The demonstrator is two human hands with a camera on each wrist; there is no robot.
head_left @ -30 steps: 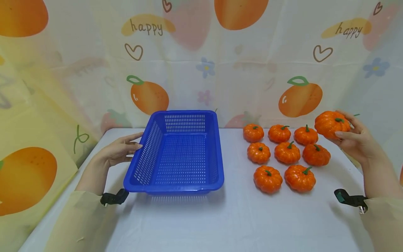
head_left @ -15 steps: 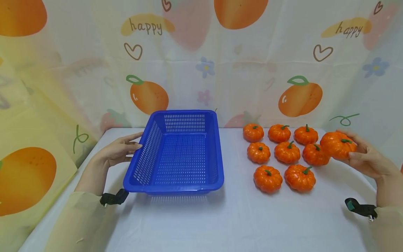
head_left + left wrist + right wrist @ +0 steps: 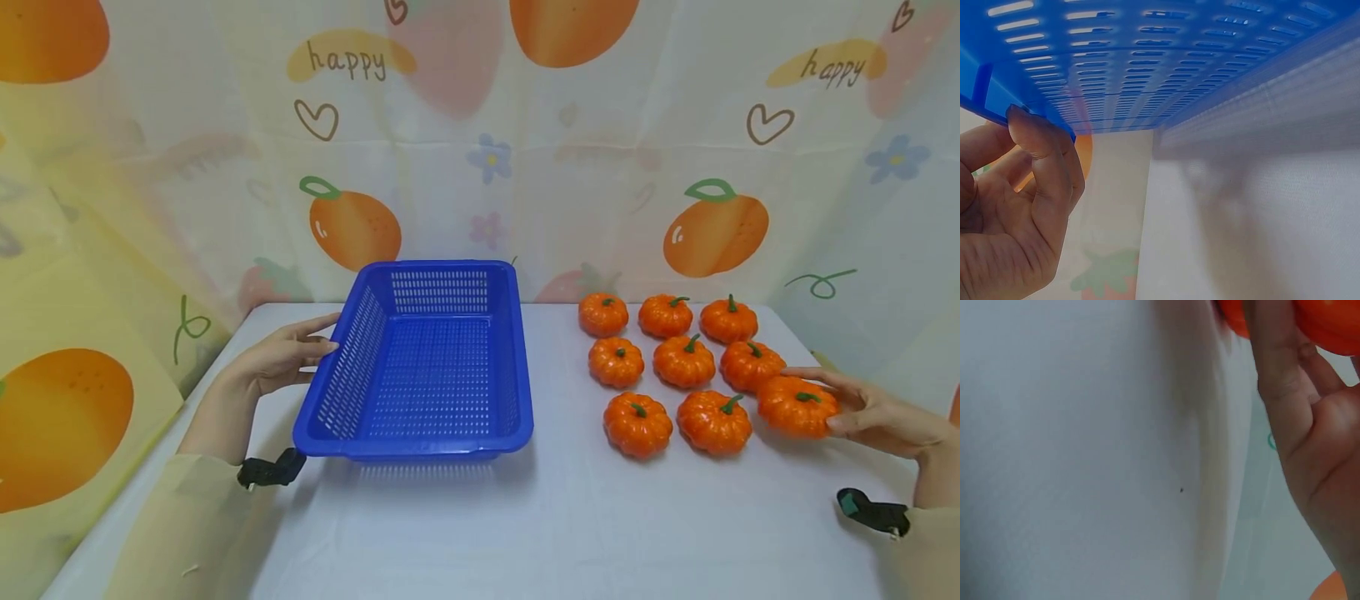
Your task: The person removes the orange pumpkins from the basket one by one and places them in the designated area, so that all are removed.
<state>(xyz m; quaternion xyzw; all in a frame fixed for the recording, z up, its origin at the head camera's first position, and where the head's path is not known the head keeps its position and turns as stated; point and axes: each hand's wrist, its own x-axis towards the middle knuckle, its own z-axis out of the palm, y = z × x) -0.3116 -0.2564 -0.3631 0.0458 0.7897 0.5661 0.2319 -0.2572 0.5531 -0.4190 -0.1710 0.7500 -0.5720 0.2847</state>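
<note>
My left hand (image 3: 281,360) grips the left rim of a blue plastic basket (image 3: 525,400). In the left wrist view its fingers (image 3: 1044,162) curl up to the rim, beneath the slotted side wall (image 3: 1147,69). At the right my right hand (image 3: 885,412) pinches a small orange pumpkin (image 3: 797,407) with a green stem, thumb at the near side and fingers behind. That pumpkin is low at the right end of the front row, beside another pumpkin (image 3: 714,423). The right wrist view shows only part of the held pumpkin (image 3: 1335,325) at its top edge.
Several more small pumpkins (image 3: 684,363) stand in rows on the white-covered table (image 3: 570,525), right of the basket. A patterned fabric backdrop (image 3: 442,192) rises behind the table's far edge, and yellow fabric (image 3: 67,292) hangs at the left.
My right hand has brought its pumpkin down and toward me, from above the back right corner to the right end of the front row. The left hand and the basket have stayed put.
</note>
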